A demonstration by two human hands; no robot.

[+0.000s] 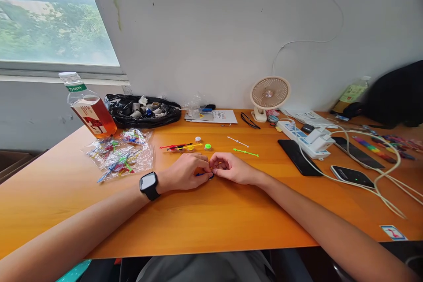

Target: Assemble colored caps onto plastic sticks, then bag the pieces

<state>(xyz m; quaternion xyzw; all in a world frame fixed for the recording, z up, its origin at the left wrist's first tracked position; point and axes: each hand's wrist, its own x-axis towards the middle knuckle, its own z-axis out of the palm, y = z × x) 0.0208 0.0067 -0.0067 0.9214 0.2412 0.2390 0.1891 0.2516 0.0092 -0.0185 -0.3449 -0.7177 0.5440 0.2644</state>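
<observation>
Both my hands rest together on the orange table point(211, 220), fingertips meeting. My left hand point(185, 171), with a black smartwatch point(149, 185) on its wrist, pinches a small blue plastic piece point(204, 175). My right hand point(231, 168) is curled, its fingers closed on the same piece from the right. Just beyond the hands lie a red stick point(172, 146), a yellow stick point(191, 145), a green round cap point(207, 146), a white stick point(238, 142) and a green stick point(246, 153).
At left are clear bags of coloured plastic parts point(120, 156) and a tea bottle point(88, 108). A black bag of small parts point(142, 110) lies by the wall. At right are a small fan point(269, 95), a power strip point(306, 139), cables and phones point(299, 157).
</observation>
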